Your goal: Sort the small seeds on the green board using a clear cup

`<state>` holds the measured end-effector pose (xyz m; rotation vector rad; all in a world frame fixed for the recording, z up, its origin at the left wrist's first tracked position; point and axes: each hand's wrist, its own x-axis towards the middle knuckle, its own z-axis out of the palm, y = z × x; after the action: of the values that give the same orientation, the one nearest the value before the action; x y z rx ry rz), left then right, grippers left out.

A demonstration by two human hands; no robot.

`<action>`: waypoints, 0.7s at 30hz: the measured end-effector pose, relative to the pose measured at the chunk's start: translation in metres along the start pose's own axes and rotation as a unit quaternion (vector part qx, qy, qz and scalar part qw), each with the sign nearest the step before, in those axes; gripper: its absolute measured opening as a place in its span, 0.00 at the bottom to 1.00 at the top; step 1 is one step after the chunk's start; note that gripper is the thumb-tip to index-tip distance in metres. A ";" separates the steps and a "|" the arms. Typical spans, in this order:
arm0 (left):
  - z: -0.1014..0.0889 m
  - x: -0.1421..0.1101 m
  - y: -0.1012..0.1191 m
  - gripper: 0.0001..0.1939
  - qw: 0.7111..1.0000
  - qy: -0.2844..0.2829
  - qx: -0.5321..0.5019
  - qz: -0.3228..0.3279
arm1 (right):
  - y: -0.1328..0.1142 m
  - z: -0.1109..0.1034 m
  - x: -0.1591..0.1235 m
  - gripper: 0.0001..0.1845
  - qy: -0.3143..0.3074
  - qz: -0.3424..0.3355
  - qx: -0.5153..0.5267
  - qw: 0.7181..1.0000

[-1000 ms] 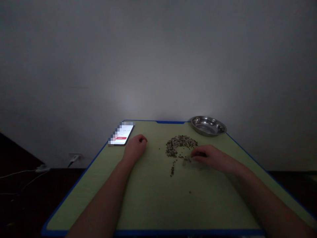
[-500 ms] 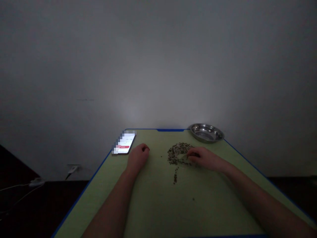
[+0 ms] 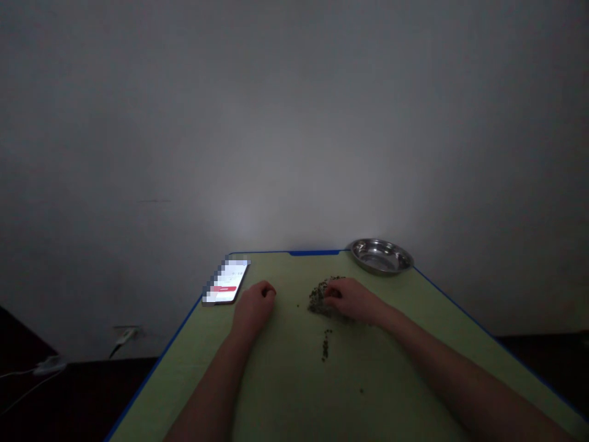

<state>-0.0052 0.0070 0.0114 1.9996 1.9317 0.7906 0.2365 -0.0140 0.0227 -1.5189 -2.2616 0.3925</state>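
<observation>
Small dark beans or seeds (image 3: 317, 298) lie in a loose pile at the middle of the table, partly covered by my right hand. My right hand (image 3: 352, 298) is over the pile with its fingers bent down and drawn together among the grains; what lies between the fingertips is hidden. A short line of the same grains (image 3: 325, 348) trails toward me. To the left of the pile, my left hand (image 3: 254, 307) rests on the table in a loose fist, with no object showing in it.
A shiny metal bowl (image 3: 381, 269) stands at the far right corner of the pale green, blue-edged table (image 3: 294, 393). A lit phone (image 3: 230, 282) lies at the left edge. Single grains lie apart from the pile. Behind is a grey wall; cables (image 3: 50, 365) are at lower left.
My right hand has moved left across the pile, and the bare gap within the grains is now hidden. My left hand keeps its place on the table. The view has tilted slightly upward.
</observation>
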 end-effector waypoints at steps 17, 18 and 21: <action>0.001 0.000 0.000 0.13 1.000 -0.003 -0.001 0.001 | 0.045 -0.078 -0.051 0.10 -0.038 0.002 0.024 0.999; 0.001 0.000 0.001 0.13 1.000 -0.003 0.001 0.002 | 0.049 -0.080 -0.058 0.10 -0.059 0.007 0.029 0.998; 0.001 -0.001 0.001 0.13 1.000 -0.003 0.006 0.006 | 0.059 -0.076 -0.074 0.09 -0.122 0.045 0.065 0.989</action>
<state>-0.0035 0.0064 0.0109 2.0198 1.9273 0.7775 0.3446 -0.0590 0.0524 -1.5825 -2.2999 0.7742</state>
